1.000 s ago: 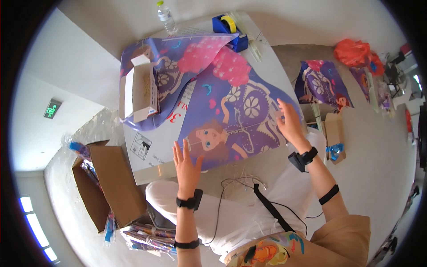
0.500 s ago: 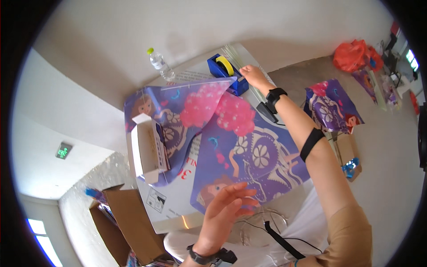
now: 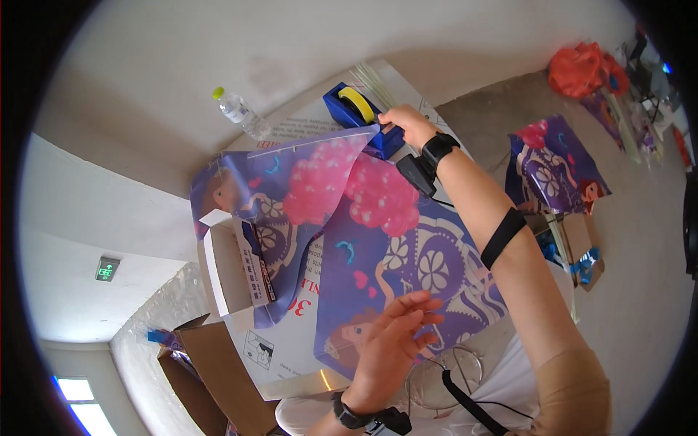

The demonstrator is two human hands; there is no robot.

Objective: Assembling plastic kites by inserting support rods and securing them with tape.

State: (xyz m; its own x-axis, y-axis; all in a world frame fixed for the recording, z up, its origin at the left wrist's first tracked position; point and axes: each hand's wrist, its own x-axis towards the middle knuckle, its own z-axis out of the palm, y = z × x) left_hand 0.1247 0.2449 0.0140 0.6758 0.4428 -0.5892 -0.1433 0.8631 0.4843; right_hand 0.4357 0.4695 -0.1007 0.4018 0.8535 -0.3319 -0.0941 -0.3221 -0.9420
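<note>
A large purple wrapping sheet with pink patches and a cartoon figure lies across the white table. Its far flap is folded over toward a blue tape dispenser holding a yellow roll. My right hand reaches far out, its fingers curled at the dispenser's near end, right by the corner of the folded flap. What they pinch is too small to make out. My left hand is spread with fingers apart over the sheet's near edge and holds nothing. A white open box stands on the sheet's left part.
A clear water bottle with a green cap stands at the table's far side. An open brown cardboard box sits at the lower left. On the floor to the right lie another purple patterned sheet and an orange bag.
My right hand went from the sheet's right edge out to the tape dispenser and stays there. My left hand lifted and shifted right over the near edge. The far flap now lies folded over.
</note>
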